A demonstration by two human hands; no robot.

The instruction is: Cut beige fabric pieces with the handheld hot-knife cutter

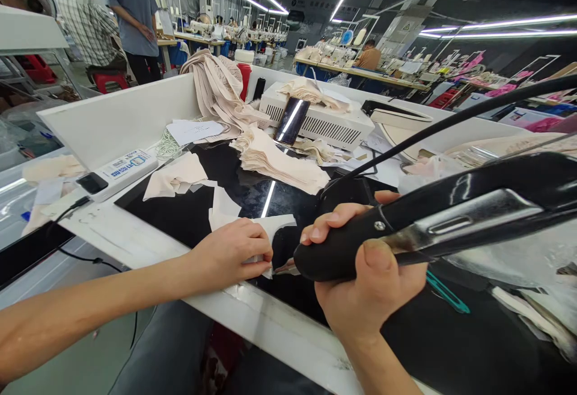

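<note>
My left hand (238, 251) rests at the near edge of a black glossy work surface (180, 226), fingers closed on a small off-white fabric piece (274, 223). Its fingertips hide part of that piece. In front of me, my right hand (369, 275) is wrapped round a black hand tool (419, 220) with a silver metal lever, its thumb near the lever. The tool's exact kind is not clear, and its body runs toward the right edge of the view. Beyond my hands lies a fanned stack of beige fabric pieces (279, 160), and another beige piece (175, 174) lies to its left.
A dark phone (292, 121) leans on a white vented box (333, 121). A black cable (433, 124) crosses above the right side. At left sits a white device (119, 172); a teal clip-like object (448, 293) lies at right. Two people (130, 10) are at the far left.
</note>
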